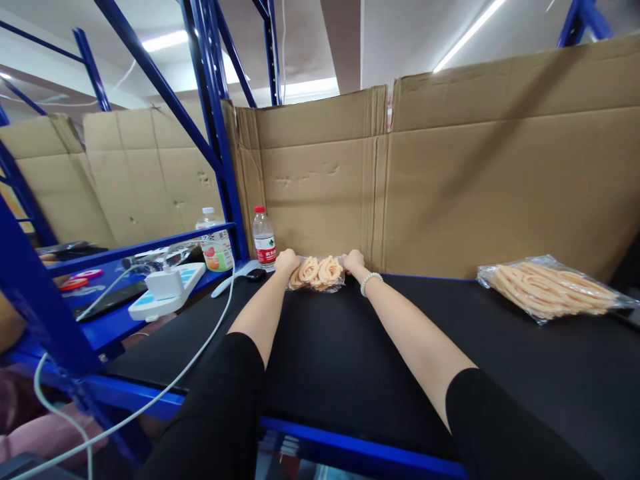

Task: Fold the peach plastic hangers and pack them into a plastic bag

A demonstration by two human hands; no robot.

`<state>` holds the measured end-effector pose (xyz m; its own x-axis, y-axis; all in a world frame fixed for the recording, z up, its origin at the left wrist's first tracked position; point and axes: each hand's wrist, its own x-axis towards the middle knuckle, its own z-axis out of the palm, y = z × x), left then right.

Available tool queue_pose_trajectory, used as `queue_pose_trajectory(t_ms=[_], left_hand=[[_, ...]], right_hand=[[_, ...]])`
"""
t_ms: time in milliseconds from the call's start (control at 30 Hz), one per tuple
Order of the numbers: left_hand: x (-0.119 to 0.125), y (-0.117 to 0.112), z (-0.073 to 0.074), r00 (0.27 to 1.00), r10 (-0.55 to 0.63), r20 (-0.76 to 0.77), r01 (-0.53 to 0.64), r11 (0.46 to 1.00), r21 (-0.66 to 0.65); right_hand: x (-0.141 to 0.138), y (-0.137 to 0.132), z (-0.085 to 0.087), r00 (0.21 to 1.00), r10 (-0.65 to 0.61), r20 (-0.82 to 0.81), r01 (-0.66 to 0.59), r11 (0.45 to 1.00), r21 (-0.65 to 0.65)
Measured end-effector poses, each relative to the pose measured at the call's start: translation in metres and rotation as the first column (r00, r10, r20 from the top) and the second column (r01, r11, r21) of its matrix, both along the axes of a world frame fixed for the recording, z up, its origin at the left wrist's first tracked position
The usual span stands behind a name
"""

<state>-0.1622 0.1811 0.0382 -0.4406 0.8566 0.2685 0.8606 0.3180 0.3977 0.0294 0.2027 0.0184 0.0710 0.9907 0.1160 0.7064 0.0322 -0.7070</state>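
A clear plastic bag of pale peach, rope-like coils [319,272] lies at the back of the black tabletop, close to the cardboard. My left hand [287,259] is closed at the bag's left end, its fingers partly hidden. At the other end my right hand [354,260], with a beaded bracelet on the wrist, is closed on the bag's edge. Both arms reach straight forward. Farther right, apart from my hands, rests another clear bag with similar pale strands [553,290].
Cardboard panels [320,187] wall off the back. Left of my hands stand a red-capped water bottle [264,239], a light-blue brush-like handle [235,279] and a blue rack post [233,200]. A white cable [200,350] crosses the left front from a power strip [187,283].
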Motion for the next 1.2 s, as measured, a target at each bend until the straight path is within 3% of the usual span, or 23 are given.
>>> queue_pose_trajectory(t_ms=[133,233,333,400,467,567,633,700,767,967,1200], left_hand=[[0.002,-0.017,0.006,0.999,0.042,-0.027,-0.039,0.993,0.11],[0.018,-0.033,0.017,0.999,0.017,-0.039,-0.009,0.982,0.188],[0.051,-0.052,0.028,0.996,-0.07,-0.056,0.082,0.96,0.267],[0.08,-0.069,0.029,0.969,-0.235,-0.082,0.249,0.916,0.313],[0.109,-0.093,0.024,0.874,-0.447,-0.189,0.483,0.834,0.264],[0.141,-0.137,0.004,0.593,-0.764,-0.254,0.792,0.61,0.015],[0.152,-0.163,-0.011,0.427,-0.848,-0.313,0.864,0.485,-0.136],[0.156,-0.179,-0.021,0.281,-0.846,-0.454,0.894,0.402,-0.196],[0.155,-0.184,-0.025,0.196,-0.839,-0.508,0.907,0.352,-0.231],[0.15,-0.175,-0.024,0.157,-0.859,-0.487,0.931,0.293,-0.217],[0.15,-0.175,-0.026,0.134,-0.866,-0.481,0.938,0.268,-0.221]], right_hand=[[0.027,-0.006,0.01,0.999,0.007,0.034,-0.009,0.999,0.05],[0.064,-0.019,0.026,0.997,0.018,0.079,-0.03,0.987,0.155],[0.121,-0.045,0.047,0.99,-0.022,0.136,-0.017,0.96,0.28],[0.165,-0.069,0.057,0.981,-0.07,0.18,0.001,0.934,0.356],[0.211,-0.094,0.059,0.965,-0.135,0.223,0.026,0.901,0.432],[0.27,-0.124,0.042,0.903,-0.292,0.316,0.066,0.819,0.569],[0.295,-0.135,0.023,0.835,-0.313,0.452,0.029,0.847,0.531],[0.307,-0.137,0.005,0.809,-0.281,0.517,-0.001,0.878,0.479],[0.307,-0.134,-0.008,0.786,-0.236,0.572,-0.041,0.903,0.427],[0.286,-0.132,-0.026,0.71,-0.048,0.703,-0.19,0.948,0.256],[0.285,-0.136,-0.033,0.693,-0.005,0.721,-0.211,0.955,0.208]])
